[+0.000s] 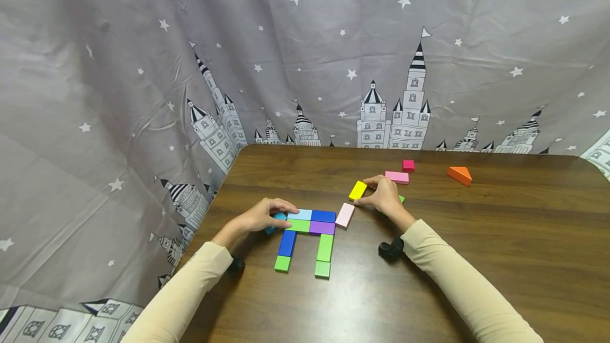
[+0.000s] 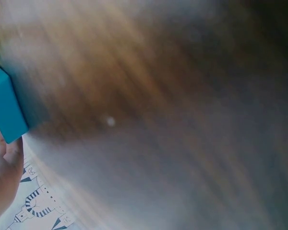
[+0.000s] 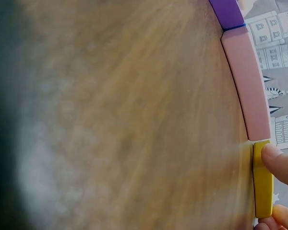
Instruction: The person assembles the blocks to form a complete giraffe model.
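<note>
My right hand (image 1: 383, 195) pinches a yellow block (image 1: 358, 190) between thumb and fingers. In the right wrist view the yellow block (image 3: 263, 179) lies end to end with a pale pink block (image 3: 246, 81). That pink block (image 1: 345, 215) slants up from a purple block (image 1: 322, 227). On the left, my left hand (image 1: 261, 215) rests its fingertips at the end of a light blue block (image 1: 300, 214) and a green block (image 1: 298, 226). Partly under that hand is a teal block (image 1: 276, 223). Dark blue (image 1: 323, 216) completes the two short rows.
Below the rows lie two legs: a blue block (image 1: 287, 243) with a green one (image 1: 283, 263), and two green blocks (image 1: 325, 247). Beyond my right hand are a pink block (image 1: 397, 177), a red block (image 1: 408, 165), an orange triangle (image 1: 459, 174) and a partly hidden green block (image 1: 402, 199).
</note>
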Demonstrator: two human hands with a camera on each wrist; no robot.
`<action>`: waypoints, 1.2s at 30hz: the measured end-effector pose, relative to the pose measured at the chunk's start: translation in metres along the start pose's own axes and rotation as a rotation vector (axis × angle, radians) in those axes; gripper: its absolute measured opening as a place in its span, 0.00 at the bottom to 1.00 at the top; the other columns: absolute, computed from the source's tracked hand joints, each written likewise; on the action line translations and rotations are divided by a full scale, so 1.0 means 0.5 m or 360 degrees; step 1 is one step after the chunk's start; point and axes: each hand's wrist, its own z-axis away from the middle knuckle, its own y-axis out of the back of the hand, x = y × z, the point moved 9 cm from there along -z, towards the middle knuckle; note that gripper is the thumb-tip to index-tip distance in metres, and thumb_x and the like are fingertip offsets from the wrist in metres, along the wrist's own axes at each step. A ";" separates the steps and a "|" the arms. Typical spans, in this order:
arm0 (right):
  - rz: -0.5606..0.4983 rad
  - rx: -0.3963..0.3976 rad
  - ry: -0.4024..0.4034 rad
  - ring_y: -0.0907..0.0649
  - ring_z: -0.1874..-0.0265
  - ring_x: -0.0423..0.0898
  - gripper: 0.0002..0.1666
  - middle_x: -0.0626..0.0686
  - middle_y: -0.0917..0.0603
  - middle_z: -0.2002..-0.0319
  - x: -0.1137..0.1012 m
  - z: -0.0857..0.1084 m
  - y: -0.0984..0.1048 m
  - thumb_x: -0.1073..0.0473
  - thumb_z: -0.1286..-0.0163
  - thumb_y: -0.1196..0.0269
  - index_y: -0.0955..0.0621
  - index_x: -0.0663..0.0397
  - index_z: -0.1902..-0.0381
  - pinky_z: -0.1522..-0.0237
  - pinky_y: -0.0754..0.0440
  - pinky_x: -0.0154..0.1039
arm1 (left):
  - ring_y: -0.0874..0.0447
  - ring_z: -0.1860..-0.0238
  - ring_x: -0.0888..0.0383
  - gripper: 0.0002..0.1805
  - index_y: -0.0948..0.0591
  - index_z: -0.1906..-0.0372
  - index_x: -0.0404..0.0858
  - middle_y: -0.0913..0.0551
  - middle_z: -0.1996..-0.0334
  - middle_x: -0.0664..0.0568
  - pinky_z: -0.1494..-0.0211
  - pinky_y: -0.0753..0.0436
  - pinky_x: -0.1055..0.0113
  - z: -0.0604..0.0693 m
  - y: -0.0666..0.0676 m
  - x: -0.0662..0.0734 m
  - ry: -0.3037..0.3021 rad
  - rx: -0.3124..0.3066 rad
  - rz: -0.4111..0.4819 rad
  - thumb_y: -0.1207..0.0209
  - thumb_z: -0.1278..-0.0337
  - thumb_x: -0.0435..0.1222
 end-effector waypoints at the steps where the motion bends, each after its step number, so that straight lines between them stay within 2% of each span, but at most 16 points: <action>1: 0.0011 -0.0008 -0.0003 0.18 0.56 0.59 0.39 0.65 0.15 0.57 -0.002 0.001 0.000 0.59 0.60 0.15 0.16 0.71 0.50 0.51 0.21 0.51 | 0.26 0.39 0.40 0.19 0.17 0.45 0.29 0.19 0.44 0.39 0.36 0.28 0.46 0.000 0.000 0.000 0.0001 -0.0001 -0.0001 0.33 0.40 0.30; 12: -0.0051 -0.0014 -0.0008 0.17 0.55 0.61 0.28 0.67 0.16 0.55 -0.002 0.004 0.002 0.62 0.47 0.22 0.16 0.72 0.51 0.50 0.20 0.52 | 0.26 0.39 0.42 0.19 0.17 0.44 0.30 0.18 0.44 0.40 0.35 0.28 0.46 -0.001 0.000 -0.002 0.0004 -0.0001 -0.0017 0.33 0.40 0.30; 36: -0.0077 -0.0089 0.0020 0.17 0.57 0.60 0.27 0.66 0.15 0.56 -0.016 0.006 -0.005 0.61 0.48 0.21 0.15 0.72 0.53 0.52 0.19 0.51 | 0.25 0.40 0.43 0.19 0.17 0.45 0.30 0.18 0.44 0.40 0.36 0.27 0.47 -0.002 0.001 -0.009 0.0008 0.0007 -0.0014 0.32 0.41 0.30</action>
